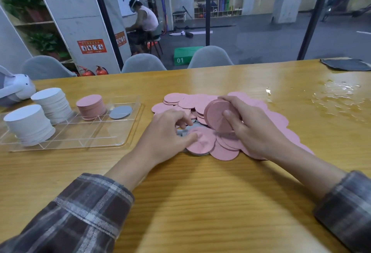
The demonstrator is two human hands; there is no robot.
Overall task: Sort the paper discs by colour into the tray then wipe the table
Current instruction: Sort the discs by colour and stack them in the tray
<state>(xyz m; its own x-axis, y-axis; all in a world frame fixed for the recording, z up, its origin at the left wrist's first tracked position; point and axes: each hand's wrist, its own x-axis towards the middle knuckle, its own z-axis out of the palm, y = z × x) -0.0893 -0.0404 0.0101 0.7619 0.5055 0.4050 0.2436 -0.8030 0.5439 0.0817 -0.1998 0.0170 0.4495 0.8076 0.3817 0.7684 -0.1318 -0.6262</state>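
A long wooden table [200, 192] runs in front of a glass wall, with grey chairs pushed in on the far side and a gym floor beyond. I am working the middle of it.

My right hand [255, 128] grips a bundle of pink discs [217, 118] stood on edge, thumb across the face and fingers curled over the top. My left hand [168, 130] has its fingers bent down into the loose pile [222, 153], thumb resting on a flat pink disc; I cannot tell whether it actually has hold of one.

The main risk, as I judge it, is the bundle: it is thin, smooth paper held only by its edges and one face, so a slack squeeze could let it fan out and scatter. A second risk is the grey discs [190, 127] peeking from beneath the pink ones near my left fingers; scooping in a hurry could carry one into the wrong compartment. Third, the wet patch [339, 96] to the right lies near the pile's far edge, and paper pushed that way would soak.

The discs are flat, matte, alike in size and overlapping like scales. In the clear tray [124, 142] on the left stand two white stacks [30, 124], a shorter pink stack [91, 107] and a low grey lot [120, 112]. A dark cloth [347, 64] waits at the far right corner.
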